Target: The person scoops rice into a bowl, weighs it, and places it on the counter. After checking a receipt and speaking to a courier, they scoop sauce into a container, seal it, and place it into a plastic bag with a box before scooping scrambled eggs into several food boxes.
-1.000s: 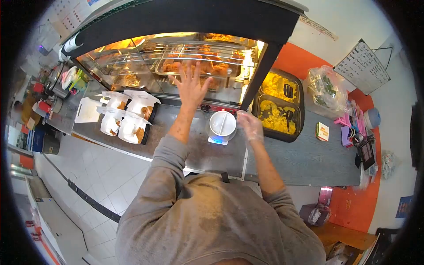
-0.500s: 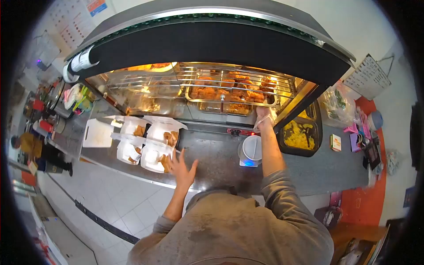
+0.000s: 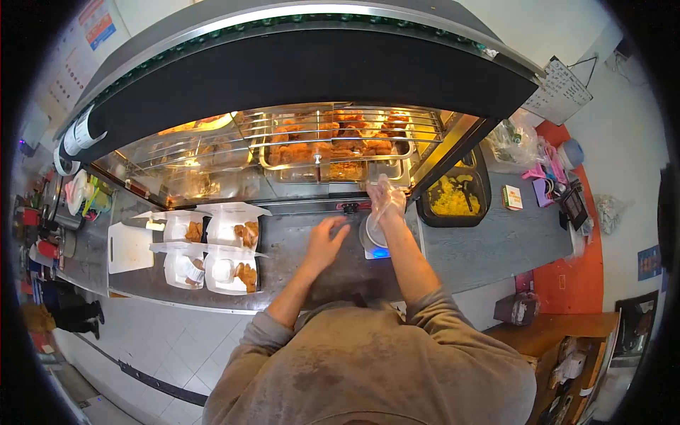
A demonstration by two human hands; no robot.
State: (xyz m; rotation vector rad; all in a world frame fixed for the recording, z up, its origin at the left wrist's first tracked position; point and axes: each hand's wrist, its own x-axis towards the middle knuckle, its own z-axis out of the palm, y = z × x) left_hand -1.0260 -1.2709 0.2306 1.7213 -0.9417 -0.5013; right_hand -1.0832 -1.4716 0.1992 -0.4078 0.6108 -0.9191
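My left hand [image 3: 324,243] hovers over the dark counter with its fingers apart and slightly curled, holding nothing. Wearing a clear plastic glove, my right hand [image 3: 386,202] is at the front opening of the heated display case [image 3: 304,81]. Its fingers stretch forward, and no food shows in them. Below that hand, a round clear tub [image 3: 370,239] stands on a small scale [image 3: 378,253] with a blue glow, partly hidden by my wrist. Inside the case, a metal tray [image 3: 407,150] of fried chicken [image 3: 301,150] sits behind the wire rack.
Several open white takeaway boxes [image 3: 225,234] with chicken pieces stand to the left, beside a white cutting board [image 3: 131,246]. A black tray [image 3: 446,218] of yellow food with a dark utensil is at right. A person [image 3: 60,316] stands far left.
My right hand has drawn back from inside the case towards the tub. My left hand has moved right, away from the boxes. The whole view has shifted.
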